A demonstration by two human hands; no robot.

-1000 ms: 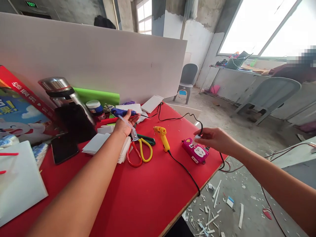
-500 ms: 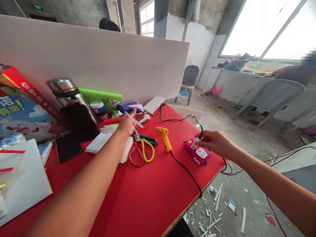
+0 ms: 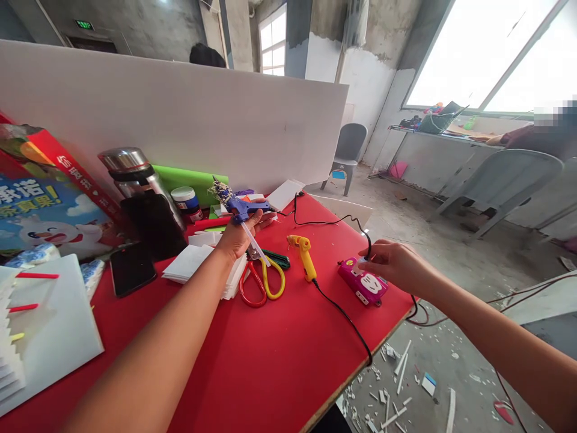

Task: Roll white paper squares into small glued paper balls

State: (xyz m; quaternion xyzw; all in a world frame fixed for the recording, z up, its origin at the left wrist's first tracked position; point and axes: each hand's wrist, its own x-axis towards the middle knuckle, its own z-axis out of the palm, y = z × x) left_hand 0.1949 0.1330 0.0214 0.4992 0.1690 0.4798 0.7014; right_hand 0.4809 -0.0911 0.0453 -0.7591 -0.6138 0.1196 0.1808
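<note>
My left hand (image 3: 238, 236) holds a blue glue gun (image 3: 246, 208) above the red table (image 3: 252, 361); a clear glue stick (image 3: 255, 243) juts from its back end. My right hand (image 3: 396, 264) rests its fingertips on a white plug at the top of a pink power strip (image 3: 365, 286) near the table's right edge. A black cord (image 3: 329, 219) runs from that plug toward the blue gun. A yellow glue gun (image 3: 304, 256) lies on the table between my hands, its own black cord trailing over the front edge.
Red and yellow scissors (image 3: 261, 279) lie by a white sheet stack (image 3: 189, 263). A steel flask (image 3: 130, 174), black phone (image 3: 132, 269), paint jar (image 3: 186, 201), green sheet and picture box stand at left before a white board (image 3: 180, 120). Scraps litter the floor; grey chairs behind.
My left hand has lifted the blue glue gun and drawn it nearer. My right hand has lowered onto the plug at the pink power strip.
</note>
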